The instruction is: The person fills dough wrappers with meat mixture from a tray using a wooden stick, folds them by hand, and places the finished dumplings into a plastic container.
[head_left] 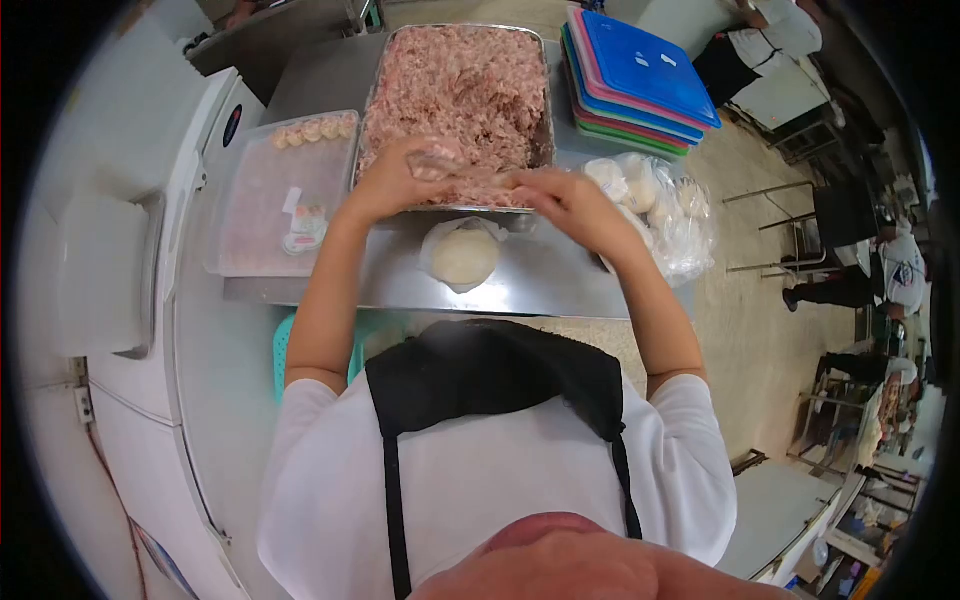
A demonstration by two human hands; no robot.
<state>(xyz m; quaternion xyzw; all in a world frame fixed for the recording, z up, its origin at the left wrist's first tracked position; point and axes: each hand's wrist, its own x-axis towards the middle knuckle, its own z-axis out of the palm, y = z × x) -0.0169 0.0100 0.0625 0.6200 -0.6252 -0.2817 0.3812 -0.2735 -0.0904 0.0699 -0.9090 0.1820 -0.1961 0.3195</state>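
My left hand [392,185] is curled over the near left part of a metal tray [551,130] heaped with ground meat [455,85]. Its fingers cup a thin wrapper with meat [437,160]. On the tray's near right side, my right hand [572,200] has its fingers closed on a thin, pale, flat tool [492,181], which points toward the left hand. Just in front of the tray lies a stack of round dough wrappers [465,256] on a white sheet. A shallow plastic container [265,190] to the left holds a row of filled dumplings [316,130] along its far edge.
Stacked coloured lids [645,70] stand at the back right. Below them, clear plastic bags [650,205] hold more round wrappers. The steel table [390,275] ends close to my apron [490,370]. White appliances [130,270] flank the left. Several people [900,275] are farther off at right.
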